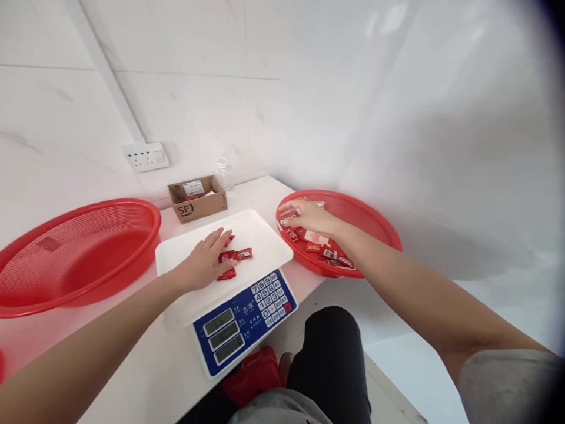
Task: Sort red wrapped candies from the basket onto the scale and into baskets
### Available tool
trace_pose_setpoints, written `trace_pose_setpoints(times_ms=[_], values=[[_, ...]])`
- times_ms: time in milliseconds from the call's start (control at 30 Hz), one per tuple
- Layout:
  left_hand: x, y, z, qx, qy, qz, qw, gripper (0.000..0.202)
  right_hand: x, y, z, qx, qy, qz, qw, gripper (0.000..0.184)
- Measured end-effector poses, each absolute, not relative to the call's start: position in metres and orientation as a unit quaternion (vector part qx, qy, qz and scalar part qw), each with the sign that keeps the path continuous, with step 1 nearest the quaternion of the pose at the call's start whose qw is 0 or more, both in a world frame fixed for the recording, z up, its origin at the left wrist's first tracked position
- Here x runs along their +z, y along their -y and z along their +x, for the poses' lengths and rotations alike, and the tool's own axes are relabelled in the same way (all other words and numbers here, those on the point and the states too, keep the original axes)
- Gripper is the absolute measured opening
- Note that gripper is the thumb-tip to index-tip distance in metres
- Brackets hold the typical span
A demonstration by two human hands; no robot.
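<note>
My left hand (203, 262) lies with fingers spread over the white tray (260, 235) of a weighing scale. Several small red packets (244, 254) are at its fingertips and partly under them. Over the near left side of a red plastic basket (379, 227), my right hand (312, 217) reaches in, its thumb and fingers apart. Red printed packets (315, 238) lie in the basket below and around that hand; whether the fingertips touch one, I cannot tell. The scale's blue keypad panel (247, 318) faces me.
Another red basket (152, 221) stands at the left, a small packet inside against its mesh. Behind the scale sit a small cardboard box (200, 208) and a clear plastic bottle (225, 171). A wall socket (145, 156) is above. White walls bound the table (132, 347) at the back and right.
</note>
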State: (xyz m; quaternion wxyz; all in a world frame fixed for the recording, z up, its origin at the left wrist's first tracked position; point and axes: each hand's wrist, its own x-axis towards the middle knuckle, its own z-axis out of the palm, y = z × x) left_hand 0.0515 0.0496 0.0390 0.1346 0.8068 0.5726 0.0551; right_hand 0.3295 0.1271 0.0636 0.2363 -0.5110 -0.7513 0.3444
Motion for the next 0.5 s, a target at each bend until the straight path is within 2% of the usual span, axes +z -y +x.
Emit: trace_pose_setpoints(times_ms=[200, 500], values=[[0.038, -0.043, 0.041, 0.048, -0.591, 0.793, 0.137, 0.074, 0.055, -0.127, 0.255, 0.342, 0.815, -0.425, 0.195, 0.036], [0.035, -0.035, 0.033, 0.032, -0.591, 0.792, 0.149, 0.078, 0.039, -0.111, 0.236, 0.316, 0.861, -0.371, 0.145, 0.027]])
